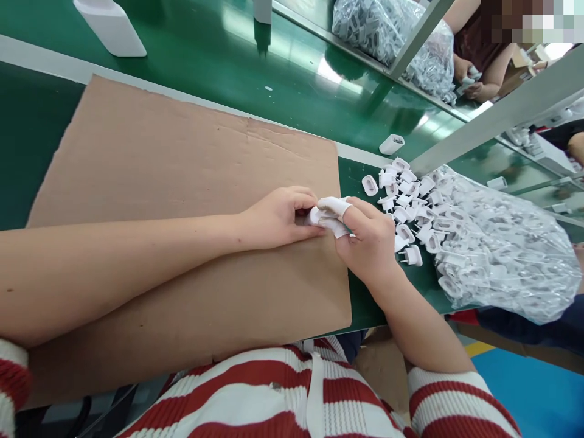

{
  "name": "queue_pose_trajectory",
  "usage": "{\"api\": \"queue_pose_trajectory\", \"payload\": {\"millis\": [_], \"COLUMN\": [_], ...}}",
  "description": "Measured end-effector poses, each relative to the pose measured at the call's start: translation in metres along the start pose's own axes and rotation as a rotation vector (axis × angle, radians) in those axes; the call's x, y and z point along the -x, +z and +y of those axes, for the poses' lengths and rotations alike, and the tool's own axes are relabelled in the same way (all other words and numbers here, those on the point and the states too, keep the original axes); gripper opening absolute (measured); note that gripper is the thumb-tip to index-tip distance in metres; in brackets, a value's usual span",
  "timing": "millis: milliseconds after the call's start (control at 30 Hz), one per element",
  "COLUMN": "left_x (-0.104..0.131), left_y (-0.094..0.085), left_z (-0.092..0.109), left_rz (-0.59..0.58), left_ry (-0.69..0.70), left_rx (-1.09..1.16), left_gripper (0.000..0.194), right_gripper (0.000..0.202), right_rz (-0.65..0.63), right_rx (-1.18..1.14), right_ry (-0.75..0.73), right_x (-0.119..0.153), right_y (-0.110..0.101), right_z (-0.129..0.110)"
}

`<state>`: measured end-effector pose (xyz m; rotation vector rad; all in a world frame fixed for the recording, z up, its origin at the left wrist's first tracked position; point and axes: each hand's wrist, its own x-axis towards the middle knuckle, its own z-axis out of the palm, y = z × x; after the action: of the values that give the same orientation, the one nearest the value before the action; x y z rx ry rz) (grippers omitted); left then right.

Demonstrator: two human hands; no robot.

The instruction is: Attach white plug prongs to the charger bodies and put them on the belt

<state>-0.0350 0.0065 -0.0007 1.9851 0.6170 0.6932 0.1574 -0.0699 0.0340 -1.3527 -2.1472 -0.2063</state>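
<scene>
My left hand [285, 218] is closed round a small white plastic part [313, 216] above the right side of a brown cardboard sheet [182, 158]. My right hand [367, 237] meets it from the right, with white coverings on its thumb and forefinger pinched at the part's end. Fingers hide most of the part, so its full shape is unclear. Just beyond my right hand lies a loose heap of white plug pieces [413, 188], some showing metal pins.
A clear plastic bag [511, 255] of white pieces stands at the right. One white housing [392, 144] lies behind the heap; another white piece [112, 30] is at upper left. A metal frame post [493, 118] crosses the green table [292, 79]. Across it, a person's hands [469, 79] hold white pieces.
</scene>
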Motion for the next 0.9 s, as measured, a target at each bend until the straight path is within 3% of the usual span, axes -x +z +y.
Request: {"api": "queue_pose_trajectory", "payload": {"millis": [200,400,533,667,800,900], "left_x": [0.005,0.01,0.012,0.016,0.018,0.016], "left_y": [0.005,0.004,0.008,0.015,0.022,0.022], "left_z": [-0.003,-0.006,0.001,0.009,0.016,0.017], "left_rz": [0.064,0.025,0.033,0.066,0.128,0.124], "left_ry": [0.057,0.08,0.006,0.027,0.041,0.061], "left_rx": [0.048,0.008,-0.036,-0.065,-0.143,-0.312], "left_gripper": [0.018,0.023,0.023,0.027,0.052,0.043], "right_gripper": [0.031,0.015,0.015,0.012,0.039,0.067], "right_rz": [-0.022,0.136,0.184,0.174,0.072,0.054], "right_rx": [0.014,0.112,0.113,0.042,-0.198,-0.502], "right_ry": [-0.104,-0.142,-0.071,0.042,0.215,0.329], "right_x": [-0.004,0.001,0.004,0.011,0.019,0.018], "right_y": [-0.011,-0.007,-0.006,-0.005,0.001,0.009], "right_z": [-0.005,-0.004,-0.01,-0.01,-0.004,0.015]}}
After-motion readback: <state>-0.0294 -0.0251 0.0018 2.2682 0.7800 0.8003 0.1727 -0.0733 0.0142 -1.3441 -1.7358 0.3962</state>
